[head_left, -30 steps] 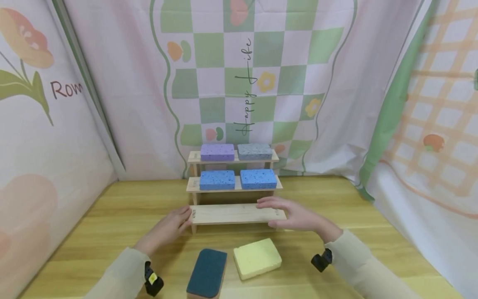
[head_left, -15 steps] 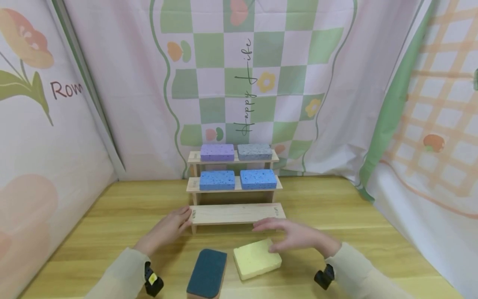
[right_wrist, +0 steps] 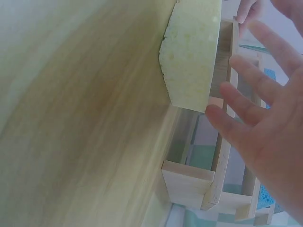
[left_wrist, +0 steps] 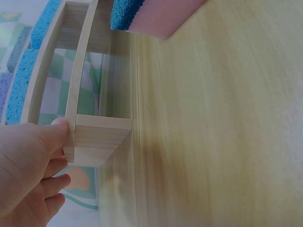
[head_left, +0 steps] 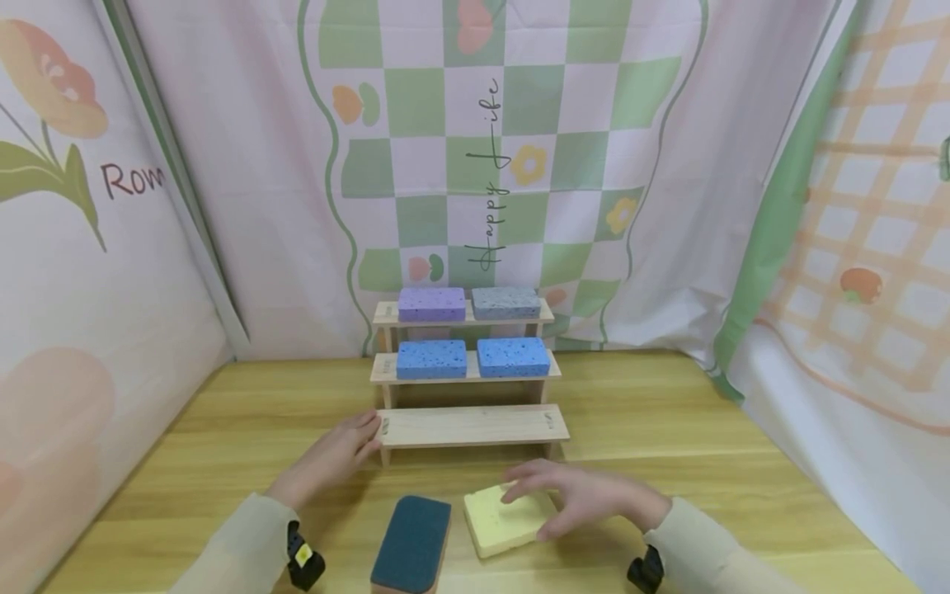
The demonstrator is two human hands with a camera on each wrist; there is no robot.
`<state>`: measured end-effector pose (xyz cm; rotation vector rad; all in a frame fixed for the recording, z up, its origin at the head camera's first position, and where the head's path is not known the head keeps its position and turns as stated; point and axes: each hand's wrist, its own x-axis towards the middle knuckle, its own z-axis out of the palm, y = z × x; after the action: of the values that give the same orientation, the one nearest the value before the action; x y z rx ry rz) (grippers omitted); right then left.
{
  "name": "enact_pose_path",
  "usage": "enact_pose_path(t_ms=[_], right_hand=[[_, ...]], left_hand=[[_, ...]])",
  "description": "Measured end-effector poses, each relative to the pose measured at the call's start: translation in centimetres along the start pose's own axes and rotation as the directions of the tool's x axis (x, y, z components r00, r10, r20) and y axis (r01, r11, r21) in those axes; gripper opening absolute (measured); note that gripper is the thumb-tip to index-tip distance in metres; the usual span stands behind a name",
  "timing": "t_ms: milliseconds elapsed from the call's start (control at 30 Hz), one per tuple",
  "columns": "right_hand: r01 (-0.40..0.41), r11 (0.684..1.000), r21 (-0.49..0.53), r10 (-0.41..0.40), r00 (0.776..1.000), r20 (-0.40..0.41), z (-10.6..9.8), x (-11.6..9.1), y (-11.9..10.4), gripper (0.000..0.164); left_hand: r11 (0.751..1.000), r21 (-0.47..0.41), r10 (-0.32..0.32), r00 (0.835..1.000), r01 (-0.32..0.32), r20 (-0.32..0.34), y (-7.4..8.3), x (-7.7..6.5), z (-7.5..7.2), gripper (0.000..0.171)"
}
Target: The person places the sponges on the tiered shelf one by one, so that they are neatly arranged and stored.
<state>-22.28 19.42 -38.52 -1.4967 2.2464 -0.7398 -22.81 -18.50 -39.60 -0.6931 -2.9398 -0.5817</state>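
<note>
My left hand holds the left end of the bottom step of a three-step wooden display rack. In the left wrist view, its thumb lies against the board's edge and the fingers curl at the end. Over a pale yellow sponge on the table is my right hand, fingers spread and bent slightly, thumb at the sponge's right side. The right wrist view has those fingers apart above the yellow sponge; whether they touch it is unclear. A scouring sponge with a dark green top lies left of it.
Two blue sponges sit on the rack's middle step. On the top step are a purple sponge and a grey sponge. The wooden table is enclosed by printed curtains at the back and sides.
My right hand has left the right end of the bottom step and come down toward me, over the yellow sponge. The left hand has stayed in place on the rack.
</note>
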Motion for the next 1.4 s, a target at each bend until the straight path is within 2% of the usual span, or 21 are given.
enact_pose_path(t_ms=[267,800,1167,1400], right_hand=[[-0.034,0.999,0.002,0.034,0.999,0.012,0.11,-0.03,0.33,0.048],[-0.049,0.996,-0.068,0.049,0.999,0.0,0.6,0.18,0.21,0.044],[-0.067,0.989,-0.131,0.067,0.998,-0.007,0.71,0.29,0.05,0.049],[-0.066,0.993,-0.099,0.065,0.998,-0.014,0.64,0.21,-0.03,0.047]], left_hand=[[1.0,0.002,0.001,1.0,-0.001,-0.001,0.14,-0.04,-0.15,0.047],[1.0,-0.012,-0.003,1.0,0.003,0.003,0.12,-0.04,-0.09,0.048],[1.0,-0.008,0.003,1.0,-0.003,-0.003,0.0,-0.03,-0.06,0.048],[1.0,-0.004,0.005,1.0,-0.005,-0.002,-0.13,-0.01,-0.01,0.048]])
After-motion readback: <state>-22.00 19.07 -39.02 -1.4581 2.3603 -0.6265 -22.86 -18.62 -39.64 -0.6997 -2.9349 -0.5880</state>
